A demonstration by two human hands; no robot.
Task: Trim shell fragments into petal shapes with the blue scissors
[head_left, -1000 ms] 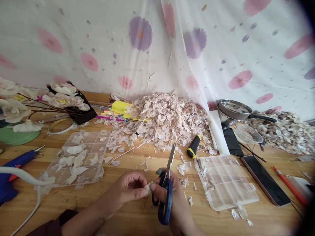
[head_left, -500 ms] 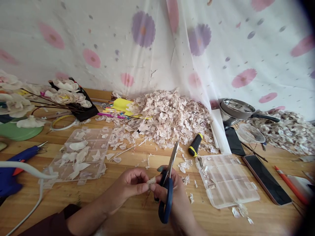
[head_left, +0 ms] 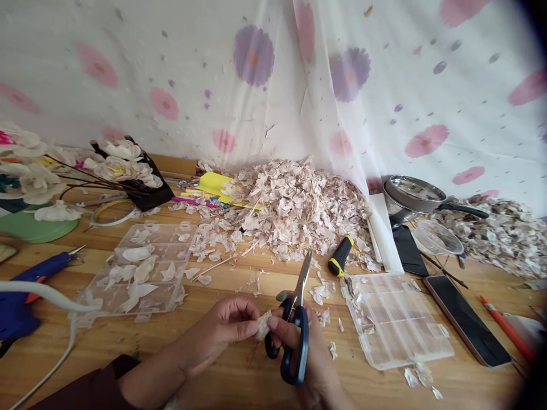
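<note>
A small pale, petal-like flake (head_left: 263, 326) is pinched between my two hands low in the middle of the view. My left hand (head_left: 228, 324) holds its left side between thumb and fingertips. My right hand (head_left: 305, 336) steadies its other side with thumb and finger. That same hand carries blue-handled scissors (head_left: 294, 341), blades pointing up and away from me. Beyond the hands, a big heap of dry, pinkish-white flakes (head_left: 299, 199) spreads over the wooden table (head_left: 239, 376).
At left are an open clear compartment box (head_left: 160, 250) with flakes, a blue glue gun (head_left: 43, 285) and white flowers (head_left: 122, 165) on stems. At right lie a yellow-black handle (head_left: 341, 256), a second clear box (head_left: 397, 319), a phone (head_left: 468, 322) and a pan (head_left: 414, 191).
The flake now shows more between my fingertips. The scissors have shifted slightly right in my right hand. The whole view has moved a little.
</note>
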